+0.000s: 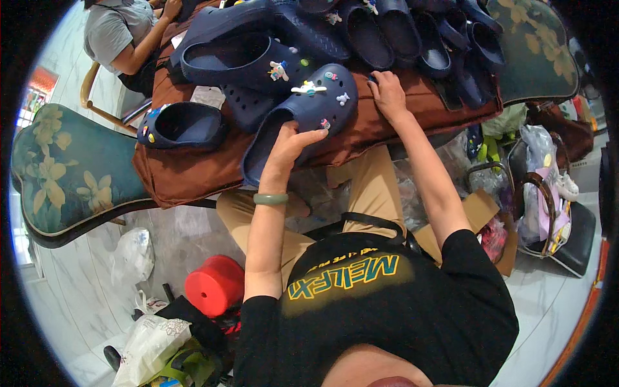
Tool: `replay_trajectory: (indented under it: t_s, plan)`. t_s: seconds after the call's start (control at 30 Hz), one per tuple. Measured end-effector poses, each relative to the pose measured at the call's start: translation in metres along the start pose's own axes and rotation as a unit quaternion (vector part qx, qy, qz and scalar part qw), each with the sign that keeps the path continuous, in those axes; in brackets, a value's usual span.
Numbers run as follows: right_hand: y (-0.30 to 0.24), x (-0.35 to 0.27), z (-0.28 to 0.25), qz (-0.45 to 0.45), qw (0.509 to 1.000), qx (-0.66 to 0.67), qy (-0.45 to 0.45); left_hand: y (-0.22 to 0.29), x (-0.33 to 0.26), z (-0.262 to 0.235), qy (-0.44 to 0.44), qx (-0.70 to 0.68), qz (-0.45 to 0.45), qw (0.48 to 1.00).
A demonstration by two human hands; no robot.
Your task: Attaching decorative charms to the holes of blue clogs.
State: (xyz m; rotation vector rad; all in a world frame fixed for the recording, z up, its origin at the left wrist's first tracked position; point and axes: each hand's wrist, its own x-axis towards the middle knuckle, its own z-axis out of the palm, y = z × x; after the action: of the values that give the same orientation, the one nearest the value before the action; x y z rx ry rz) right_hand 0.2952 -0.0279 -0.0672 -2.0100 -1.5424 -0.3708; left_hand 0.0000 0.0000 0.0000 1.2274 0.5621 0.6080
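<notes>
A navy clog with small coloured charms on its upper lies on a brown-covered table. My left hand grips the clog's near edge, a green bangle on its wrist. My right hand rests fingers-down on the brown cloth just right of the clog's toe, with something small and dark at its fingertips. Another charm-decorated clog lies just behind, touching the first.
Several navy clogs are piled across the back of the table; one lies at the left. Another person sits at the far left. A red stool and plastic bags are on the floor. Bags hang at the right.
</notes>
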Motion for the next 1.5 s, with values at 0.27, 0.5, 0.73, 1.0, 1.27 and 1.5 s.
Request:
replay_trajectory:
  t_s: [0.27, 0.5, 0.73, 1.0, 1.27, 1.5]
  plan:
    - [-0.006, -0.013, -0.009, 0.047, 0.989, 0.141, 0.007, 0.009, -0.007, -0.001, 0.014, 0.019, -0.018, 1.0]
    - [-0.001, -0.012, -0.008, 0.033, 0.995, 0.089, 0.038, 0.003, -0.003, 0.0, 0.043, 0.014, 0.004, 0.999]
    - [0.006, -0.01, -0.008, 0.048, 0.991, 0.121, 0.013, 0.005, -0.002, 0.0, 0.018, 0.031, -0.025, 0.999]
    - [-0.01, -0.023, -0.021, 0.189, 0.925, 0.327, -0.028, -0.002, 0.004, 0.006, 0.038, -0.031, -0.017, 0.999]
    - [-0.121, -0.048, -0.035, -0.012, 0.91, 0.399, 0.109, -0.008, 0.013, -0.001, 0.093, -0.039, -0.084, 0.991]
    - [-0.119, -0.061, -0.026, -0.171, 0.943, 0.229, 0.171, -0.003, 0.008, 0.001, 0.083, -0.032, -0.054, 0.995]
